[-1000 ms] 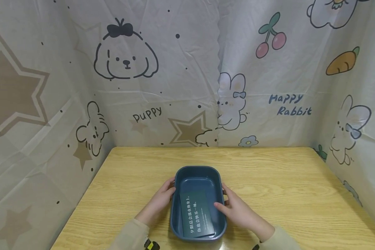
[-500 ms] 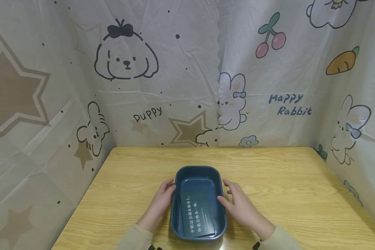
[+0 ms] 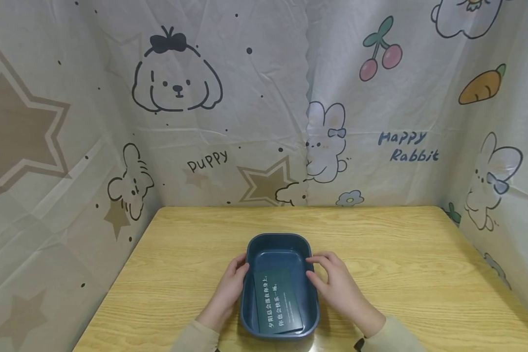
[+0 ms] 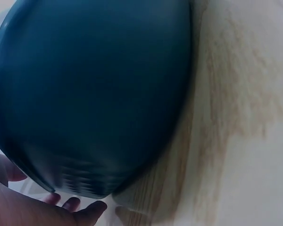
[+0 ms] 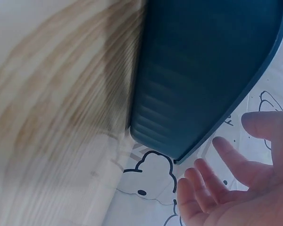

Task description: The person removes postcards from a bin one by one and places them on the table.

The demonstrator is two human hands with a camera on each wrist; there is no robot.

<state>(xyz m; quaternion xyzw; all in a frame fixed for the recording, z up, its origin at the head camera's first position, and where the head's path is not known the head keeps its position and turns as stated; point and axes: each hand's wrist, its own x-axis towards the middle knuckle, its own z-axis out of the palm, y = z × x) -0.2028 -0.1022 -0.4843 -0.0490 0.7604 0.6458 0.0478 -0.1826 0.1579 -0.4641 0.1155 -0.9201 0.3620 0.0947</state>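
A dark blue storage box [image 3: 279,243] with rounded corners sits on the wooden table. Inside it, towards the near end, a dark green card or booklet [image 3: 278,303] with white Chinese lettering lies flat. At the box's left side is my left hand [image 3: 229,288], its thumb by the rim and fingers along the outer wall; whether they press on it is hard to tell. On the other side my right hand [image 3: 339,283] has thumb and index fingertips at the right rim. The right wrist view shows its fingers [image 5: 228,153] spread loosely, apart from the wall.
The wood-grain table [image 3: 400,259] extends to both sides of the box and behind it. A pale curtain [image 3: 264,73] printed with cartoon animals, stars and fruit encloses the table at the back, left and right.
My right hand has come off the box's outer side, and its index finger has risen to the rim. The left hand has shifted only slightly. Box and card stay put.
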